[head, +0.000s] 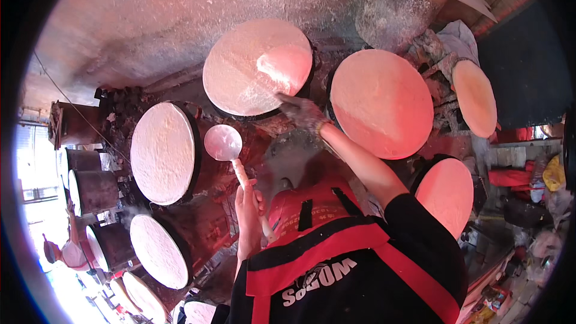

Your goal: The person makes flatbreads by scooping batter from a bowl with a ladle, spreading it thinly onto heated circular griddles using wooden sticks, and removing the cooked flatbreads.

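Note:
My left hand (pixel 249 204) is closed around the long pale handle of a round, shallow metal ladle (pixel 223 142), whose bowl points away from me. My right hand (pixel 305 112), in a dark, dirty glove, reaches forward, its fingertips at the near edge of a large round griddle (pixel 252 65) covered with a thin pale layer. Whether the fingers pinch anything there cannot be seen. A bright patch lies on that layer beyond the fingertips. Another pale-covered round griddle (pixel 382 103) stands right of the glove, and one more (pixel 163 153) is left of the ladle.
More covered griddles stand close to me at lower left (pixel 158 252) and right (pixel 445 198). A thin round sheet (pixel 474 99) is at far right. Drum-like stoves (pixel 96 191) line the left side, with a person (pixel 74 252) beyond. Plastic bags (pixel 546 243) clutter the right.

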Action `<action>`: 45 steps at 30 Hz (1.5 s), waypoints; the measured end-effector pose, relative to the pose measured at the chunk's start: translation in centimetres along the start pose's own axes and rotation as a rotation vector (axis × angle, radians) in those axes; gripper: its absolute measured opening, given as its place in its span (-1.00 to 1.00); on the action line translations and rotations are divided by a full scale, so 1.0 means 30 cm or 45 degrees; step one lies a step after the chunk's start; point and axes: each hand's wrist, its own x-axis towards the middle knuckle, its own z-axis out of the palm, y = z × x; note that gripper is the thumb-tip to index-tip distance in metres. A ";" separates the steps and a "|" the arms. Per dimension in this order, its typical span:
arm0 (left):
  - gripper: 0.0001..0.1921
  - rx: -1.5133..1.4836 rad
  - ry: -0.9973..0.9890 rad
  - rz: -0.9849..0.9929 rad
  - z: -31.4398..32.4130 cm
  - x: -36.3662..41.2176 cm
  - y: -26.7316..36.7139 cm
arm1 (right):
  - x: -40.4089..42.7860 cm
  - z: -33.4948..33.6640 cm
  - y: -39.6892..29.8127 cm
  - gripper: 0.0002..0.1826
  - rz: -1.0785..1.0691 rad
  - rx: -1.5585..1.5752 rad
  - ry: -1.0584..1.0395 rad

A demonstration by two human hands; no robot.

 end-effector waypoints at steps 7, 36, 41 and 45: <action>-0.85 -0.094 -0.131 -0.054 -0.007 0.075 0.093 | -0.095 0.030 0.016 -0.59 -0.053 0.129 0.582; -0.91 -0.185 -0.751 -0.404 0.034 0.408 0.397 | -0.276 -0.082 -0.112 -0.66 0.604 1.488 0.095; -0.86 -0.433 -0.768 -0.948 -0.025 0.367 0.480 | -0.318 -0.058 0.143 -0.56 0.478 0.383 0.501; -0.86 -0.736 -0.656 -1.304 -0.156 0.356 0.454 | -0.659 0.245 0.021 -0.53 0.202 -0.486 0.108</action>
